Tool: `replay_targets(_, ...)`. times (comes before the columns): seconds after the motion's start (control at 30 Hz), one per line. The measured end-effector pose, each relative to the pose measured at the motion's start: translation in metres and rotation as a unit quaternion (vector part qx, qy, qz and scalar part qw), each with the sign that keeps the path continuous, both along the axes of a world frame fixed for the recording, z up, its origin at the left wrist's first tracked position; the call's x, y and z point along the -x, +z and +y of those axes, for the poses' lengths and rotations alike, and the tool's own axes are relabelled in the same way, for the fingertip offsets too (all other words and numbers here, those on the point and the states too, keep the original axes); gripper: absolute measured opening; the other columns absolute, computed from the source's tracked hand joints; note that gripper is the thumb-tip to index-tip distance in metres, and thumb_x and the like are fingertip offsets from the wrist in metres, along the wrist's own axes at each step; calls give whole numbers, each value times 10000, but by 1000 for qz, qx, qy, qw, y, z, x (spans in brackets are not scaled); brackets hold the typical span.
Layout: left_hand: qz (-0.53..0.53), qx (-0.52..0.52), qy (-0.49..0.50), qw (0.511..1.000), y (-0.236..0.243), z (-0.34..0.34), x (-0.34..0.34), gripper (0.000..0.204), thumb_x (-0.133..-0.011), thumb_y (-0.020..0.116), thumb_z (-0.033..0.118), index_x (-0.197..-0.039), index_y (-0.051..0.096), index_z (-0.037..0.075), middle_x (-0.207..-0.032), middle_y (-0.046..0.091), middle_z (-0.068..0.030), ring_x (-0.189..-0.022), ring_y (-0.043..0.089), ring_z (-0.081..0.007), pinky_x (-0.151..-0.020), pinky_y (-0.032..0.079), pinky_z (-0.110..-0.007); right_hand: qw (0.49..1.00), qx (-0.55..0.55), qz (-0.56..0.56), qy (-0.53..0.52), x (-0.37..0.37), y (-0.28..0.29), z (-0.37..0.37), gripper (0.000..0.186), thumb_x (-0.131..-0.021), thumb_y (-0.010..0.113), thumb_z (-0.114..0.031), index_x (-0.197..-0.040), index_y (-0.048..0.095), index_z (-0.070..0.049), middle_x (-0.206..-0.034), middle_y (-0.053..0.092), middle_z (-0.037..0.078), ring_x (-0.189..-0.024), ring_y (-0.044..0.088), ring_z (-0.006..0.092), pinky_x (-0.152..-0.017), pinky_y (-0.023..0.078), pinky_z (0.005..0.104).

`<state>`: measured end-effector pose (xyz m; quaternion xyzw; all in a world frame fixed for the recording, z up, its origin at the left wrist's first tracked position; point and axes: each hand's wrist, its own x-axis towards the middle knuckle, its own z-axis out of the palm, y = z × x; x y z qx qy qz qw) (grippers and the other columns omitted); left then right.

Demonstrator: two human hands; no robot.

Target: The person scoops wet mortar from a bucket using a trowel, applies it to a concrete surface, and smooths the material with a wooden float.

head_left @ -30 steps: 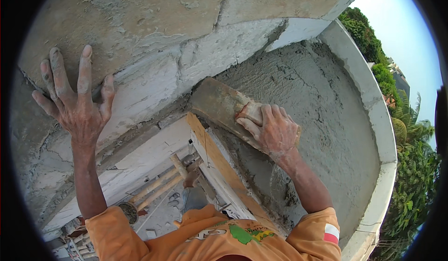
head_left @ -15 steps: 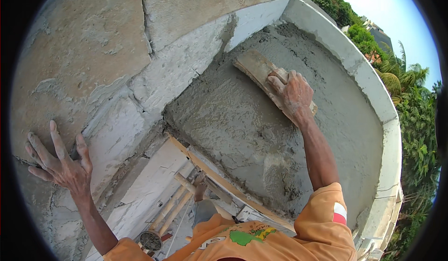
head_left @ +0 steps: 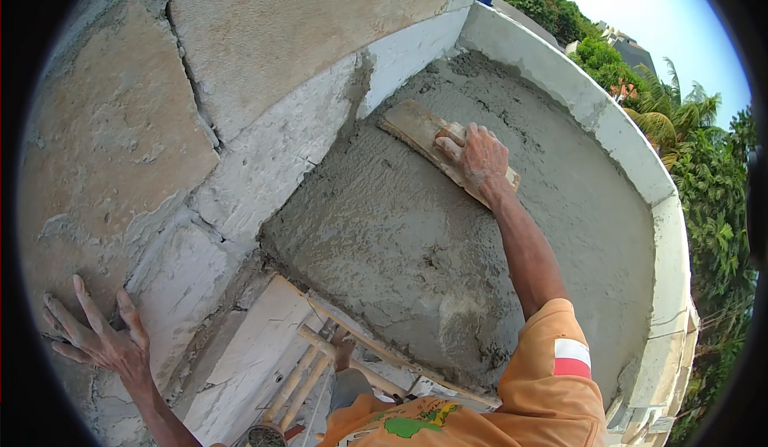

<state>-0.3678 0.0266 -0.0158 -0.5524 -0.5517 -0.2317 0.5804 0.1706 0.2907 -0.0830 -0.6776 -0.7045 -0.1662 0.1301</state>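
Note:
My right hand [head_left: 483, 159] is closed round the handle of a wooden plasterer's float [head_left: 416, 132], its long board lying on wet grey mortar [head_left: 376, 215]. The mortar fills a ledge and is rough near the wall, smoother toward the outer rim. With fingers spread, my left hand [head_left: 108, 339] rests against the wall [head_left: 104, 151] at the left and holds nothing. Part of the float's board is hidden under my right hand and wrist.
A low pale parapet [head_left: 596, 111] curves round the ledge's far and right sides, with trees [head_left: 704, 207] beyond it. A wooden edge board [head_left: 384, 343] borders the near side. Below it are bamboo poles [head_left: 300, 383] and my foot [head_left: 344, 349]. A round bucket-like thing [head_left: 266, 435] shows partly.
The whole view has shifted, so the wall and ledge sit differently in the picture. My right hand still grips the float on the mortar; my left hand stays spread on the wall.

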Motion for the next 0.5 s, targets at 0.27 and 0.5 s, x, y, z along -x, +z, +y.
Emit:
replay_targets(0.27,12,6,28,1000,-2,-2,-1,611,-954,624,441,-1466,519,126,-1574,353,-202,-1486,289,-348,-1225,26,-509,989,-21,-3,-144,-48,15,57,623,-894,621,-619,-1027,651,-11,-990,694,183,-960,693,353,-794,558,462)
replay_targets(0.5,17,33,66,997,-9,-13,13,606,-962,637,397,-1463,505,83,-1498,429,-250,-1399,386,-371,-1127,235,-532,991,-22,-11,-128,-50,-1,70,583,-899,619,-594,-1044,657,-30,-1037,699,186,-1017,682,360,-839,551,462)
